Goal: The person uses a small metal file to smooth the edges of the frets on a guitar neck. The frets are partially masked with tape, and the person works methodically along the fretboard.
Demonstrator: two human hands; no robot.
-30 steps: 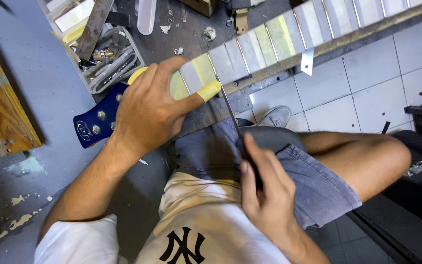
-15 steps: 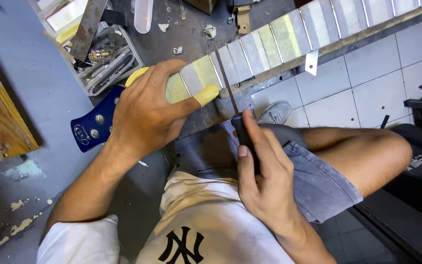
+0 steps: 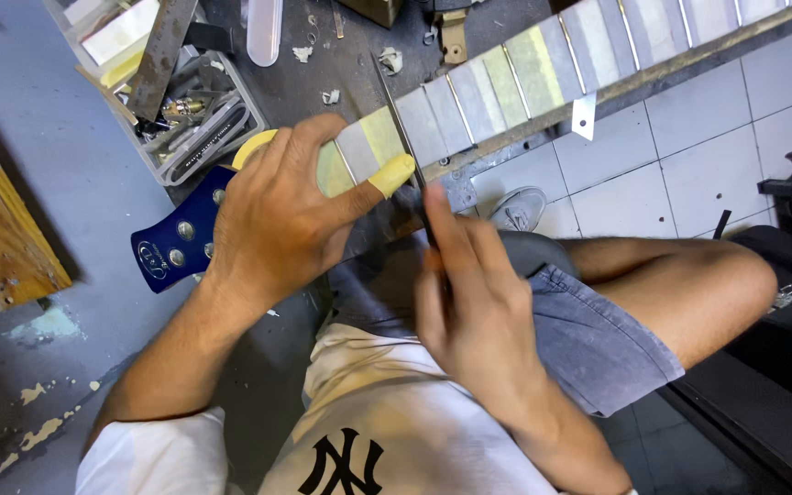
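Seated person's left hand (image 3: 277,215), thumb taped yellow, clamps the masked guitar neck w/ blue headstock (image 3: 506,87) on the dark bench while right hand (image 3: 474,312) pinches a thin steel file (image 3: 402,128) across one fret; fret dressing, prob. needing level strokes.

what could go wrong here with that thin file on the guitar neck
The right hand runs a thin metal file across a fret of the taped guitar neck, close to the left hand's yellow-taped thumb; a slip could hit that thumb. The file could also skid off the fret and tear the masking tape, scratching the fingerboard. The neck overhangs the cluttered dark workbench, so it might shift if the grip loosens.
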